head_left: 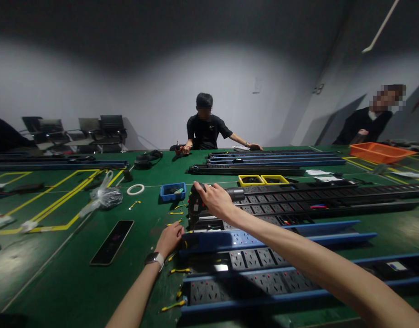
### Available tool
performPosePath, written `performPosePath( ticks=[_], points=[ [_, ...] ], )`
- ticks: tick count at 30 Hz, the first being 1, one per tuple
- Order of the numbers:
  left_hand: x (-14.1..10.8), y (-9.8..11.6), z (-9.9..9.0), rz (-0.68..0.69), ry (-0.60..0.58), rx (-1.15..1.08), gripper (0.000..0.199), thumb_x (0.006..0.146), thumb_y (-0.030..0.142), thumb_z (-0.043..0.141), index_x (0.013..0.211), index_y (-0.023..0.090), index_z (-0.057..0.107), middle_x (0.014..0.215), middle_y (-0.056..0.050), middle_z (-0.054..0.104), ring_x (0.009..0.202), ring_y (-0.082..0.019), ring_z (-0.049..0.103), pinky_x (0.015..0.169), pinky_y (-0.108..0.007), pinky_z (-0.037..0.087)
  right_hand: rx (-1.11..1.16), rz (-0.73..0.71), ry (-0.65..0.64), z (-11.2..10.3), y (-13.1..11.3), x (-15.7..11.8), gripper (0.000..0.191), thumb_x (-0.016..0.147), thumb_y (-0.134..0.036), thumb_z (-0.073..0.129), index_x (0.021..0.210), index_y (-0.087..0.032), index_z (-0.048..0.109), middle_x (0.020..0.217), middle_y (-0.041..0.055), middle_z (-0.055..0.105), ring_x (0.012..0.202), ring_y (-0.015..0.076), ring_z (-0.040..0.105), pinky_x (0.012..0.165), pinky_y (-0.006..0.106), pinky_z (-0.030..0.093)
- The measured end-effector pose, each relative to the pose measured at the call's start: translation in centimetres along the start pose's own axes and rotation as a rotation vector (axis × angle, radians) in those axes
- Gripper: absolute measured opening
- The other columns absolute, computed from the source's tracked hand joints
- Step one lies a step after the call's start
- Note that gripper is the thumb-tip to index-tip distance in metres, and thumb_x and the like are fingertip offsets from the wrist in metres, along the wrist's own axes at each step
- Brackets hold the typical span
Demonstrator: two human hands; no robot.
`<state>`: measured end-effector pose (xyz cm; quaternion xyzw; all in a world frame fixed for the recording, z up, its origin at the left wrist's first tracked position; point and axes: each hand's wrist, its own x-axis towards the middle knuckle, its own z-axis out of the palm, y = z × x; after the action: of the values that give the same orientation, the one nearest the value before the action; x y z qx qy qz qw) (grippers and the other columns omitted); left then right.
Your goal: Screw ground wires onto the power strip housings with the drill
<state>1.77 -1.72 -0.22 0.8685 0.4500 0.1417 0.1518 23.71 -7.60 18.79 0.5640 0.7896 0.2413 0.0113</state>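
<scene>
My right hand (214, 198) is wrapped round a black cordless screwdriver (196, 207), held nose down over the left ends of the power strips. My left hand (170, 237), with a watch on the wrist, is closed at the left end of a blue metal channel (209, 241). What its fingers grip, if anything, is hidden. Nearer to me lies a power strip (236, 287) with black sockets in a blue housing. Short yellow-green wires (173, 306) stick out along the strip ends.
A blue bin (173, 192) and yellow trays (250, 180) stand beyond my hands. To the left lie a phone (112, 243), a plastic bag (105, 196) and a white ring (136, 189). One co-worker (207, 130) sits opposite; another is behind an orange crate (380, 152).
</scene>
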Motion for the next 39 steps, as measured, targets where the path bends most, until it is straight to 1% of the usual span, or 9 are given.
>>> performPosePath(
  ticks=[6, 12, 15, 20, 22, 26, 31, 34, 39],
  points=[
    [-0.1, 0.4, -0.5, 0.003, -0.012, 0.014, 0.033, 0.097, 0.025, 0.039, 0.074, 0.017, 0.062, 0.086, -0.004, 0.059, 0.074, -0.012, 0.051, 0.071, -0.026, 0.032, -0.005, -0.039, -0.009, -0.3, -0.1, 0.2, 0.086, 0.082, -0.013, 0.056, 0.155, -0.009, 0.011, 0.122, 0.0155, 0.061, 0.103, 0.026, 0.064, 0.092, 0.038, 0.044],
    [-0.1, 0.2, -0.3, 0.004, -0.013, -0.003, 0.027, 0.094, 0.021, 0.045, 0.076, 0.018, 0.065, 0.088, -0.003, 0.061, 0.076, -0.012, 0.053, 0.072, -0.025, 0.032, -0.025, -0.04, -0.007, -0.6, -0.8, 0.5, 0.074, 0.087, -0.008, 0.045, 0.155, -0.011, 0.014, 0.116, 0.0152, 0.063, 0.099, 0.0254, 0.065, 0.087, 0.038, 0.046],
    [0.0, 0.0, -0.2, 0.007, -0.016, 0.011, 0.028, 0.095, 0.019, 0.044, 0.077, 0.018, 0.065, 0.089, -0.003, 0.061, 0.076, -0.012, 0.054, 0.072, -0.025, 0.032, 0.006, -0.057, -0.026, -1.0, -0.9, 0.9, 0.083, 0.083, -0.011, 0.053, 0.156, -0.01, 0.013, 0.119, 0.0165, 0.063, 0.1, 0.0281, 0.065, 0.09, 0.042, 0.046],
    [0.1, 0.0, -0.4, -0.001, -0.061, 0.037, 0.029, 0.097, 0.019, 0.04, 0.082, 0.018, 0.065, 0.091, -0.004, 0.062, 0.078, -0.011, 0.055, 0.072, -0.024, 0.032, 0.179, -0.109, -0.13, -2.1, -0.1, 1.9, 0.11, 0.075, -0.039, 0.07, 0.158, -0.006, 0.006, 0.125, 0.0222, 0.06, 0.108, 0.0354, 0.063, 0.096, 0.052, 0.044],
    [0.1, 0.1, -0.5, 0.003, -0.066, 0.041, 0.029, 0.096, 0.018, 0.04, 0.083, 0.018, 0.065, 0.092, -0.004, 0.062, 0.079, -0.011, 0.056, 0.072, -0.024, 0.031, 0.25, -0.15, -0.2, -2.5, 0.6, 2.3, 0.107, 0.079, -0.042, 0.065, 0.158, -0.006, 0.004, 0.127, 0.0238, 0.059, 0.113, 0.036, 0.061, 0.098, 0.055, 0.042],
    [0.1, 0.1, -0.6, 0.005, -0.057, 0.041, 0.03, 0.097, 0.02, 0.04, 0.082, 0.018, 0.066, 0.092, -0.004, 0.063, 0.078, -0.012, 0.056, 0.071, -0.025, 0.031, 0.268, -0.153, -0.258, -2.8, 1.1, 2.6, 0.088, 0.088, -0.028, 0.052, 0.159, -0.008, 0.003, 0.13, 0.0233, 0.06, 0.115, 0.0323, 0.061, 0.095, 0.049, 0.044],
    [0.0, 0.2, -0.7, 0.012, -0.037, 0.044, 0.032, 0.097, 0.02, 0.039, 0.082, 0.018, 0.066, 0.092, -0.005, 0.063, 0.079, -0.012, 0.057, 0.072, -0.024, 0.033, 0.163, -0.085, -0.145, -2.3, 0.1, 2.1, 0.089, 0.086, -0.027, 0.055, 0.159, -0.012, 0.006, 0.119, 0.0178, 0.065, 0.099, 0.0306, 0.066, 0.085, 0.043, 0.047],
    [0.0, 0.0, -0.5, 0.018, -0.037, 0.048, 0.03, 0.097, 0.02, 0.04, 0.083, 0.018, 0.067, 0.092, -0.005, 0.063, 0.079, -0.012, 0.057, 0.072, -0.025, 0.033, 0.077, -0.099, -0.103, -2.0, -0.7, 1.9, 0.093, 0.083, -0.023, 0.059, 0.159, -0.011, 0.007, 0.119, 0.0177, 0.064, 0.101, 0.0311, 0.065, 0.088, 0.043, 0.045],
    [0.1, -0.5, 0.0, 0.035, -0.003, 0.031, 0.027, 0.095, 0.018, 0.043, 0.084, 0.019, 0.067, 0.095, -0.005, 0.064, 0.082, -0.012, 0.058, 0.074, -0.024, 0.035, -0.059, -0.037, -0.03, -1.2, -1.6, 1.9, 0.07, 0.092, -0.008, 0.037, 0.158, -0.015, 0.013, 0.112, 0.0147, 0.065, 0.094, 0.0253, 0.066, 0.086, 0.039, 0.043]
  ],
)
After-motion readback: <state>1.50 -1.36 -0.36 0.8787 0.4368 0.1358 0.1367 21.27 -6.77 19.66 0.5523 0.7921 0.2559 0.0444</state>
